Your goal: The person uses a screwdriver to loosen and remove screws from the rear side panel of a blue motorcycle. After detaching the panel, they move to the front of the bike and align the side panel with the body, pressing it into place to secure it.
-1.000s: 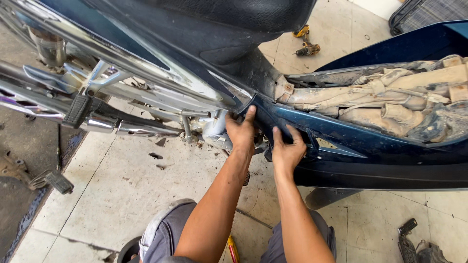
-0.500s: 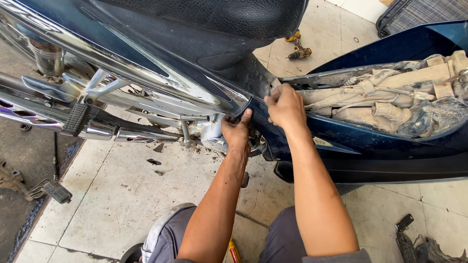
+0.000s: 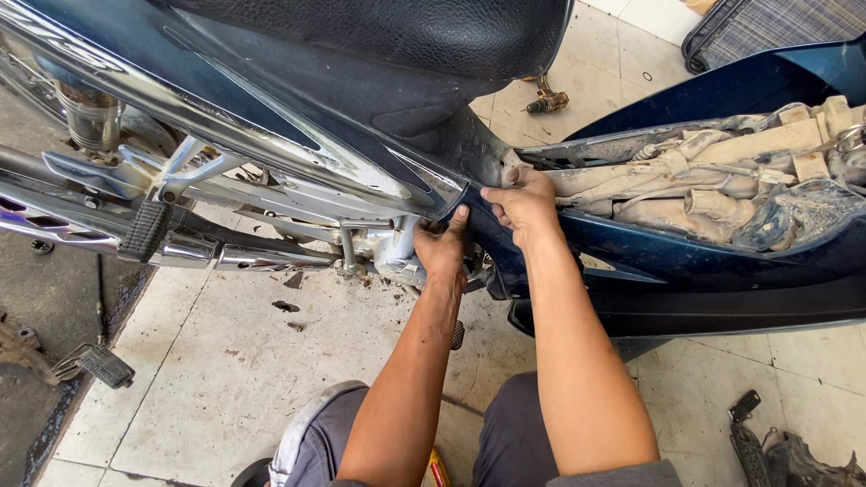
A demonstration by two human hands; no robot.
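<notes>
Your left grip (image 3: 442, 248) is wrapped around the lower front edge of the dark blue side panel (image 3: 667, 257), thumb pointing up along the seam, while your right grip (image 3: 521, 203) is clamped over the panel's top edge just beside it, fingers hooked behind. The panel sits at the motorcycle's middle, tilted away from the frame, its dusty inner wiring (image 3: 713, 180) exposed to your right. Beyond lie the black seat (image 3: 388, 36), the chrome footrest (image 3: 167, 234) on the left and the tiled floor (image 3: 207, 361).

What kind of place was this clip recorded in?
Probably a motorcycle repair shop: a motorcycle stands on a grimy tiled floor, a dark blue body panel is loose, and a power tool lies behind.
</notes>
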